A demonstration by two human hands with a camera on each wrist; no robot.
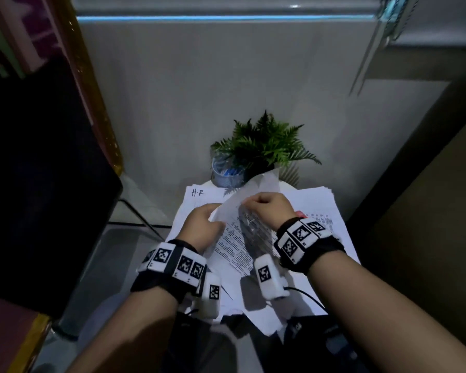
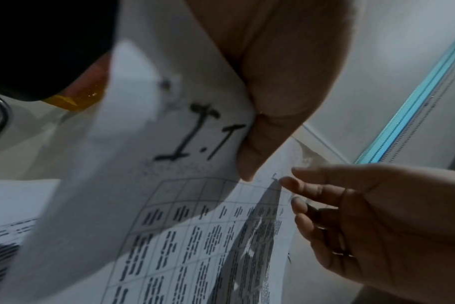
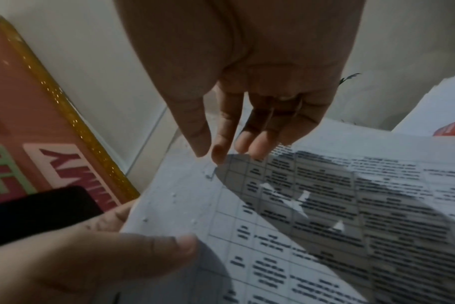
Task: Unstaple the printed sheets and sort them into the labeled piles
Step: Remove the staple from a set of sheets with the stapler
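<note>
I hold a stapled set of printed sheets (image 1: 234, 246) up over the paper piles on a small table. My left hand (image 1: 207, 219) pinches its near-left corner; the left wrist view shows the thumb (image 2: 257, 139) beside a handwritten "I.T" label (image 2: 200, 133). In the right wrist view that thumb (image 3: 148, 251) presses on the table-printed page (image 3: 325, 226). My right hand (image 1: 253, 204) has curled fingers at the top corner, and its fingertips (image 3: 218, 154) pinch the paper right at the small bent staple (image 3: 211, 174). The same staple (image 2: 274, 176) shows in the left wrist view, next to the right hand (image 2: 351, 205).
A pile marked "H.R" (image 1: 199, 195) lies at back left and another white pile (image 1: 315, 203) at back right, with a red item (image 3: 452, 128) on it. Behind them stand a fern (image 1: 264, 146) and a clear cup (image 1: 226, 173). A black object (image 1: 38, 170) fills the left side.
</note>
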